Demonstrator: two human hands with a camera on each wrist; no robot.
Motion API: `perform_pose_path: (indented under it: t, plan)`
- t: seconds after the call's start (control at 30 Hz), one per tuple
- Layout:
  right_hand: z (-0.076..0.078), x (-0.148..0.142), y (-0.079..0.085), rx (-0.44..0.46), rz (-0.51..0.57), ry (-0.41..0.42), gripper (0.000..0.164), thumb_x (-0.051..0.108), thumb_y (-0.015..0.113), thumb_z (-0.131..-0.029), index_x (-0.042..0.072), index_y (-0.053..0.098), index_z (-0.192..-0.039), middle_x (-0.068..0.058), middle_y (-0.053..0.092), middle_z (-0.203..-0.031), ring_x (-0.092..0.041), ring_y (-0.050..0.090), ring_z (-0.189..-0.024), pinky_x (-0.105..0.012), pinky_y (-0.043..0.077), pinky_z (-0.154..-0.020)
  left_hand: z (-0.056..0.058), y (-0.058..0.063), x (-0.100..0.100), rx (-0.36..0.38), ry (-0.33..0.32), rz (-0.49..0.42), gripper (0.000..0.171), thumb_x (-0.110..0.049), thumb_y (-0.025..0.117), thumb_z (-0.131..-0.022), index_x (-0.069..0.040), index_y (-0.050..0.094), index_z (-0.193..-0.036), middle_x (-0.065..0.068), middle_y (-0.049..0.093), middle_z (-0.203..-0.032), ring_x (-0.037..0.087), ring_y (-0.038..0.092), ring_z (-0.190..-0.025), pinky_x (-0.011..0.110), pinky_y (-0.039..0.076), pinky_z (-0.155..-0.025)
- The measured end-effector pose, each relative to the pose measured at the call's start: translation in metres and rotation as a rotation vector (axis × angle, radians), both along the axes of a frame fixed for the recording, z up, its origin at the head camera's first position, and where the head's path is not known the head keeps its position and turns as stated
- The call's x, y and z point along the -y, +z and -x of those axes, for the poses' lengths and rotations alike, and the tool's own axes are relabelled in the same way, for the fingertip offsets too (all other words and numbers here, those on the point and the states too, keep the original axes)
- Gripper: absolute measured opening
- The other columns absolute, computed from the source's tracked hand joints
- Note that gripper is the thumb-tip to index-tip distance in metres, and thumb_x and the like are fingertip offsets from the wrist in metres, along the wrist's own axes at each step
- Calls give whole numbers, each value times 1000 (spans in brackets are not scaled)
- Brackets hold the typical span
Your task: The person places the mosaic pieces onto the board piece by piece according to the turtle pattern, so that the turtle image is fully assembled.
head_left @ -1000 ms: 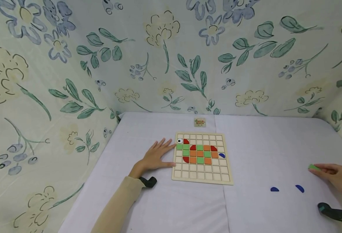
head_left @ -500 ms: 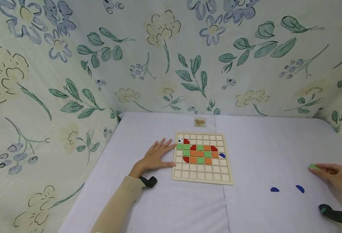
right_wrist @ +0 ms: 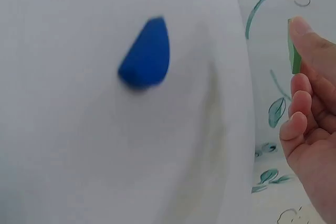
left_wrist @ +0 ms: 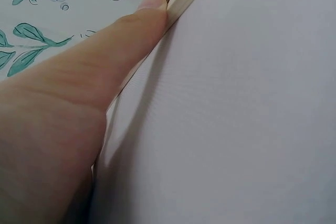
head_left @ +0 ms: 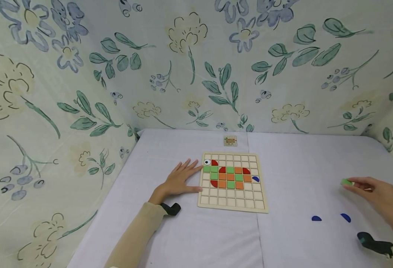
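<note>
A wooden grid board (head_left: pixel 231 204) lies mid-table, with green, orange and red tiles, a round eye piece (head_left: pixel 207 162) and one blue half-round piece (head_left: pixel 255 179) set in its cells. My left hand (head_left: pixel 179 180) is spread at the board's left edge, thumb and fingertip right at its rim; the left wrist view shows the thumb (left_wrist: pixel 142 24) against the side. Off to the right, my right hand (head_left: pixel 375 190) pinches a green tile (head_left: pixel 346 182) between thumb and fingers. The same green tile (right_wrist: pixel 294 51) appears edge-on in the right wrist view.
Two loose blue half-round pieces (head_left: pixel 316 218) lie on the white cloth in front of my right hand; one blue piece (right_wrist: pixel 148 56) fills the middle of the right wrist view. Behind the board is a small pattern card (head_left: pixel 230 140). A floral curtain (head_left: pixel 196 67) hangs beyond the table.
My right hand has moved left and slightly toward the back, carrying the green tile. The left hand and the board have stayed in place.
</note>
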State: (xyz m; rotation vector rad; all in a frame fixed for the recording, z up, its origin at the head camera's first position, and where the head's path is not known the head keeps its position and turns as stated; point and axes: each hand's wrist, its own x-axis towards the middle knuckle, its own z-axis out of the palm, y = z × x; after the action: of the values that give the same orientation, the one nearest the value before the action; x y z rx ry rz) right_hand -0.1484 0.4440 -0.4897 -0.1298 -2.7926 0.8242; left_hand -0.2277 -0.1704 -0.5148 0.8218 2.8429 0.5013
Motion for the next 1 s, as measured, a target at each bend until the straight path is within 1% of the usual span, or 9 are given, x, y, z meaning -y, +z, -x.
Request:
perform_pose_path:
  t: [0.07, 0.13, 0.3, 0.4, 0.6, 0.73, 0.8, 0.83, 1.0]
  plan:
    - [-3, 20, 14, -13, 13, 31, 35, 17, 75, -91, -8, 66, -114, -11, 59, -91, 4, 41, -70, -12, 42, -54, 0, 0, 0, 5, 2, 1, 94, -77, 57, -83, -34, 23, -159, -5, 9, -166, 20, -5, -152, 45, -5, -120]
    - [-3, 34, 22, -32, 29, 60, 35, 19, 77, -90, -6, 68, -113, -8, 59, -88, 3, 43, -70, -12, 42, -54, 0, 0, -1, 4, 1, -2, 94, -77, 57, -83, -34, 24, -159, -5, 10, -166, 20, -4, -152, 46, -4, -121]
    - [-1, 62, 35, -68, 100, 154, 30, 16, 78, -88, -3, 70, -110, -3, 59, -84, -1, 48, -72, -14, 43, -55, -1, 0, -1, 4, -2, -4, 94, -77, 57, -83, -34, 24, -159, -5, 10, -166, 21, -3, -152, 46, -4, -121]
    - [2, 77, 39, -90, 117, 208, 28, 13, 79, -88, -2, 70, -109, -1, 59, -83, -2, 49, -73, -14, 44, -55, -1, 1, -1, 0, -4, -10, 93, -75, 58, -83, -33, 25, -159, -4, 11, -166, 22, -3, -152, 47, -3, -121]
    - [7, 109, 44, -134, 126, 294, 25, 7, 80, -85, -2, 71, -106, -3, 58, -84, -4, 49, -74, -13, 45, -57, -2, 3, -1, -2, -8, -12, 93, -73, 59, -84, -31, 26, -159, -2, 12, -166, 24, -1, -153, 49, -2, -121]
    - [10, 135, 44, -159, 143, 356, 23, 3, 81, -81, 0, 72, -102, -4, 57, -83, -8, 49, -73, -13, 44, -58, -2, 2, -1, 4, -6, -10, 93, -74, 59, -84, -31, 25, -159, -2, 11, -166, 24, -2, -152, 48, -3, -120]
    - [13, 149, 42, -158, 149, 371, 23, 3, 82, -80, 1, 73, -101, -3, 56, -82, -11, 49, -73, -15, 44, -58, -1, 2, 0, 2, -5, -10, 93, -74, 59, -84, -32, 25, -159, -2, 11, -166, 23, -2, -153, 48, -3, -120]
    - [15, 154, 38, -163, 183, 383, 23, 3, 83, -79, 1, 73, -100, -3, 55, -81, -12, 48, -72, -15, 42, -57, -1, 1, 0, 0, -4, -13, 93, -74, 58, -84, -32, 26, -159, -2, 12, -166, 24, -2, -153, 48, -3, -121]
    - [22, 183, 33, -127, 204, 419, 23, 4, 83, -79, 2, 74, -100, -1, 54, -80, -16, 48, -73, -18, 42, -59, -1, 1, 0, 1, -3, -25, 94, -76, 58, -83, -31, 26, -159, -2, 12, -166, 24, -1, -153, 48, -3, -121]
